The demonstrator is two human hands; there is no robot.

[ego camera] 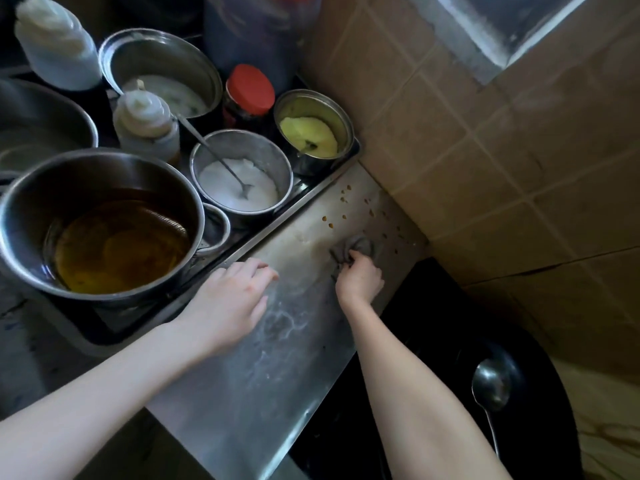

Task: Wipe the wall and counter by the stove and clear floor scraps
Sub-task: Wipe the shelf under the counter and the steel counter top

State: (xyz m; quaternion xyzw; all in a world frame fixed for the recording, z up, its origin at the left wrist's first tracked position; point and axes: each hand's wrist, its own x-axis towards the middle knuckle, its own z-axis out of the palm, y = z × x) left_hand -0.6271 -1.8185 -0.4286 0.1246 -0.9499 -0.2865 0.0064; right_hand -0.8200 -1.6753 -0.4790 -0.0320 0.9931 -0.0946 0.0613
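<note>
Wiping mid-counter, right hand point(360, 278) fingers clenched on crumpled grey rag point(356, 249), left hand point(230, 299) flat, fingers spread, on streaky steel counter point(277, 375); orange drips point(332, 223) ahead, tiled wall point(485, 150) left.

Colours, stove-side counter

Grey rag point(356, 249); dull silver steel counter point(277, 358) with whitish smear swirls, orange-brown spots point(346, 199). Tan wall tiles point(485, 150), paler grout grid. Red jar lid point(250, 88). Yellow paste in pot point(308, 136), white powder in bowl point(239, 183), amber-brown oil in pot point(121, 244). Black wok point(450, 341).
</note>
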